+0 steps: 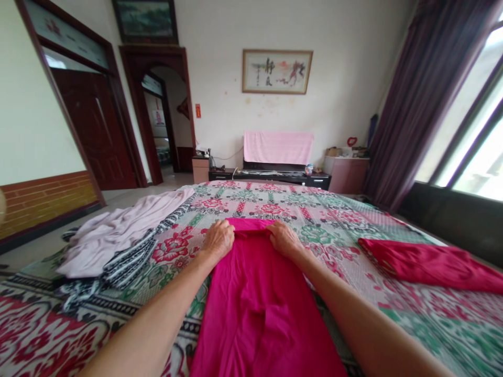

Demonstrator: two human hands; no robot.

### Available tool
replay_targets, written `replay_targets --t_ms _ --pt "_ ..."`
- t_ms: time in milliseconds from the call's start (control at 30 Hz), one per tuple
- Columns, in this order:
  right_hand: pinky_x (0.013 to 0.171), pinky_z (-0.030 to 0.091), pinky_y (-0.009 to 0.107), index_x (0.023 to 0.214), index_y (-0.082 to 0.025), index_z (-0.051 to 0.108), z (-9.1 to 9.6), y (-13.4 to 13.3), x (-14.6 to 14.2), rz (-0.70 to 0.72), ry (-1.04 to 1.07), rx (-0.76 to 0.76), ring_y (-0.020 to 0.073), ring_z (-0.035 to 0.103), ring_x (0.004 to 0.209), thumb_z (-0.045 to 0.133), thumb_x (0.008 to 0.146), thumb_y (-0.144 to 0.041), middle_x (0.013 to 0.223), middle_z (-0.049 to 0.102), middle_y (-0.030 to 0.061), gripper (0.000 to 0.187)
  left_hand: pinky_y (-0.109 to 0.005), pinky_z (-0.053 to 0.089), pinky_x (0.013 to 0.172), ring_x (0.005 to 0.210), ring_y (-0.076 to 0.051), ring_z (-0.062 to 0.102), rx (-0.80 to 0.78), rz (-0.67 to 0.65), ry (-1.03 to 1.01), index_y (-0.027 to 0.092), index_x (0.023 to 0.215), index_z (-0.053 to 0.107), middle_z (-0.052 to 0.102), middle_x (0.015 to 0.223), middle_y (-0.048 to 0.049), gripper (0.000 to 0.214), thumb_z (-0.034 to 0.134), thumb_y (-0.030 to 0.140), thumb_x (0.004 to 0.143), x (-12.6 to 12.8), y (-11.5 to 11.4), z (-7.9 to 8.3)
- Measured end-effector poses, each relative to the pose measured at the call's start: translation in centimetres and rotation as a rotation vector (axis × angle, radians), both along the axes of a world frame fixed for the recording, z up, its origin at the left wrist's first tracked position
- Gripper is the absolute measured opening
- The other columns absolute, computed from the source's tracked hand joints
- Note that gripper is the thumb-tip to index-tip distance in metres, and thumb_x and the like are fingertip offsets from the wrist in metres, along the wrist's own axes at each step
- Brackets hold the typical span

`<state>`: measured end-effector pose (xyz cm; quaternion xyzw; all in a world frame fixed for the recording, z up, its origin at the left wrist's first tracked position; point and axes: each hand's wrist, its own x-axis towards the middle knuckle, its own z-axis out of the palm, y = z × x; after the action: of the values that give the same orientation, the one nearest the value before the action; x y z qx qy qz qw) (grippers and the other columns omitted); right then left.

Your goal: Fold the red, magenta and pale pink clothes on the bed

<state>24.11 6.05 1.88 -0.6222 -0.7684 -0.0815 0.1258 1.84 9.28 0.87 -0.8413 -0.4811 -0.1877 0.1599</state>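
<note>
A bright pink garment (263,303) lies lengthwise before me on the flowered bedspread, its near end running out of the bottom of the view. Its far end is turned over into a narrow band. My left hand (220,238) grips the left end of that band with curled fingers. At the band's right end, my right hand (283,238) holds the cloth in the same way. Creases run along the middle of the garment. The fingertips of both hands are partly hidden.
The patterned bedspread (271,196) stretches out around the garment. At left lie a pale pink cloth (129,230) and a black-and-white striped cloth (131,262). A folded red cloth (428,264) rests at right. Beyond the bed stands a low black cabinet (316,181).
</note>
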Motion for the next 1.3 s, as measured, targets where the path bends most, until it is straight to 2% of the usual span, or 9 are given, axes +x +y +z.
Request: replay_targets --t_ms 267,433,567,1000,1300 --pt "0.073 0.037 0.023 0.094 -0.021 0.067 1.3 -0.4 0.5 0.084 -0.037 -0.029 0.0165 0.058 0.087 0.04 0.085 -0.021 0.093 0.065 0.0063 0.028 -0.031 0.045 0.078 0.083 -0.02 0.061 -0.084 -0.014 0.117 0.017 0.084 0.069 0.066 0.084 -0.0093 0.028 0.041 0.018 0.082 -0.3 -0.8 1.3" --pt "0.075 0.039 0.024 0.095 -0.022 0.068 1.6 -0.8 0.4 0.136 -0.043 -0.097 0.0175 0.06 0.089 0.044 0.079 -0.017 0.093 0.067 0.0055 0.029 -0.033 0.046 0.075 0.082 -0.022 0.062 -0.139 -0.03 0.092 0.018 0.082 0.069 0.068 0.084 -0.0097 0.024 0.046 0.018 0.076 -0.4 -1.0 1.7" --pt "0.075 0.039 0.024 0.094 -0.024 0.069 1.8 -0.9 0.4 0.155 -0.045 -0.096 0.0179 0.06 0.091 0.045 0.078 -0.018 0.094 0.069 0.0042 0.03 -0.033 0.047 0.075 0.08 -0.022 0.063 -0.171 -0.041 0.09 0.019 0.079 0.07 0.069 0.082 -0.0087 0.023 0.048 0.017 0.073 -0.4 -1.2 2.4" --pt "0.055 0.032 0.023 0.079 -0.022 0.071 2.8 -1.8 -0.1 0.174 -0.069 -0.126 0.0145 0.059 0.066 0.047 0.07 -0.017 0.074 0.069 0.0024 0.026 -0.032 0.048 0.067 0.075 -0.023 0.065 -0.232 -0.044 0.115 0.022 0.074 0.07 0.07 0.076 -0.0069 0.021 0.051 0.018 0.065 -0.5 -1.8 3.2" --pt "0.056 0.034 0.022 0.079 -0.021 0.072 2.6 -1.7 0.2 0.204 -0.006 -0.153 0.0134 0.057 0.064 0.048 0.068 -0.018 0.072 0.069 0.0015 0.026 -0.028 0.046 0.064 0.072 -0.021 0.065 -0.286 -0.05 0.074 0.024 0.07 0.071 0.07 0.071 -0.0047 0.018 0.054 0.021 0.063 -0.6 -1.8 3.3"
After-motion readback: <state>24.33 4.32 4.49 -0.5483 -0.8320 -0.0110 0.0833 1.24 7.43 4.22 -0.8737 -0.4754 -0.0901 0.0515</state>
